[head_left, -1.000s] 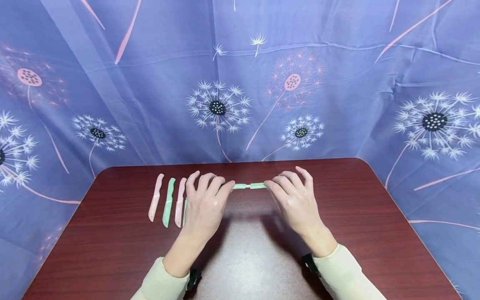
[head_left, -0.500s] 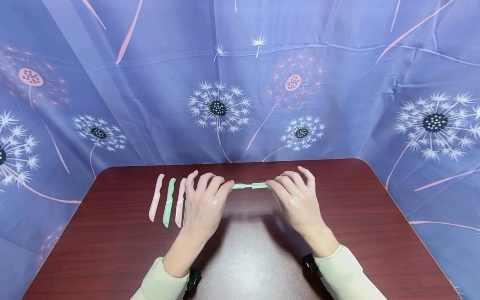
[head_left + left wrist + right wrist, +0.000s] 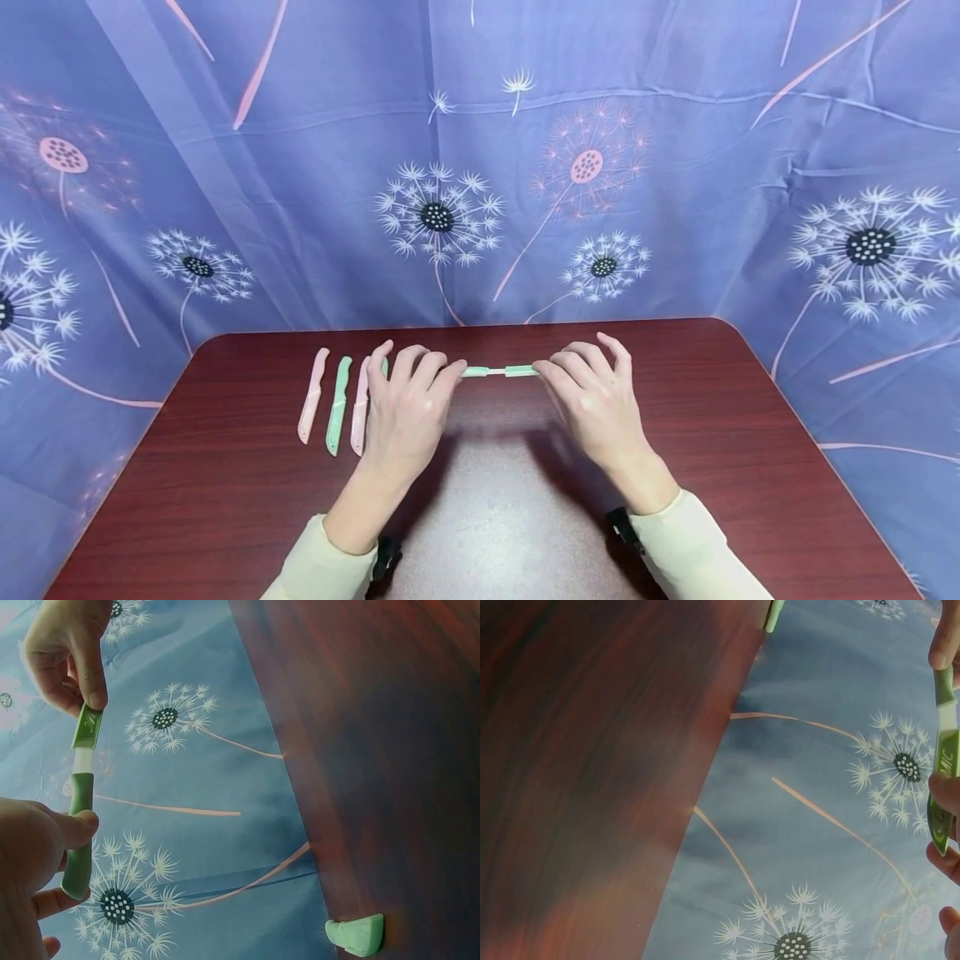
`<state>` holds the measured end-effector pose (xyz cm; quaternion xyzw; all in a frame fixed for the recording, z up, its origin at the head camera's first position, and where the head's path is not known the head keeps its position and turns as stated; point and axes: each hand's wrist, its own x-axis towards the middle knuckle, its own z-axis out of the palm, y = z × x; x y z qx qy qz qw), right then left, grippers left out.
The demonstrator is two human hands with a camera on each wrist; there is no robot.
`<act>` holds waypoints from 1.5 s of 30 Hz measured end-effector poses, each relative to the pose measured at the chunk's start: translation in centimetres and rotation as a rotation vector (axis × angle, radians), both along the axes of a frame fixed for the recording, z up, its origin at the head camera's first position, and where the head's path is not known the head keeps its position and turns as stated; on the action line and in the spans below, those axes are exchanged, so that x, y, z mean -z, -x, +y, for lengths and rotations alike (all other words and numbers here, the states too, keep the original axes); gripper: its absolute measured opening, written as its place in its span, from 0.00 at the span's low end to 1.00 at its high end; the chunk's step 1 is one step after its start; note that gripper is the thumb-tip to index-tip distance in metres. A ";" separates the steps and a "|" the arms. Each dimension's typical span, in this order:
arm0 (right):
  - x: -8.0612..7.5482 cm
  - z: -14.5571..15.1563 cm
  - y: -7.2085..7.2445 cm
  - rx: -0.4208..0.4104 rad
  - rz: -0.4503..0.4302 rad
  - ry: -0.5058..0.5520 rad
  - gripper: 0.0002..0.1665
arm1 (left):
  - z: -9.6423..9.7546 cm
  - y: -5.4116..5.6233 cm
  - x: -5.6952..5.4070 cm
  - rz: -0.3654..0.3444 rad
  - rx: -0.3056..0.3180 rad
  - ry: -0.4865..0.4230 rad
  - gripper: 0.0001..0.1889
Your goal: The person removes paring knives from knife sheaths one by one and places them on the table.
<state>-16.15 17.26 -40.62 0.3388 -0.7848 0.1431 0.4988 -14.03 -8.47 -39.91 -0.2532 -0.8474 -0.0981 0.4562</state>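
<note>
A small knife is held level above the table between both hands. In the head view my left hand (image 3: 408, 408) grips its green handle (image 3: 82, 796), with the thumb across it in the left wrist view. My right hand (image 3: 596, 408) pinches the green blade sheath (image 3: 946, 754), which bears pale lettering. A short stretch of white blade (image 3: 83, 760) shows between handle and sheath, all three in one line. Part of the handle and the sheath's far end are covered by fingers in the head view.
Left of the hands lie a pink sheathed knife (image 3: 312, 396), a green one (image 3: 339, 407) and another pink one (image 3: 360, 412), side by side. Another green handle (image 3: 385, 367) peeks from behind the left hand. A blue dandelion-print curtain (image 3: 480, 283) hangs behind the dark red-brown table (image 3: 712, 467).
The gap between handle and sheath has widened, showing more white blade. My left hand has shifted slightly left and my right hand slightly right. A green handle has come into sight behind my left hand.
</note>
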 end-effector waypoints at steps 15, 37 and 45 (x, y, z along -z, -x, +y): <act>-0.1 0.2 -0.2 -0.019 -0.016 -0.027 0.10 | -0.2 0.0 -0.1 -0.010 0.002 -0.011 0.11; -0.1 0.5 0.0 -0.020 -0.019 -0.023 0.07 | -0.4 0.1 -0.1 0.013 -0.014 -0.015 0.11; -0.1 0.7 0.1 -0.014 -0.026 -0.022 0.10 | -0.5 0.3 -0.1 0.030 -0.007 -0.019 0.11</act>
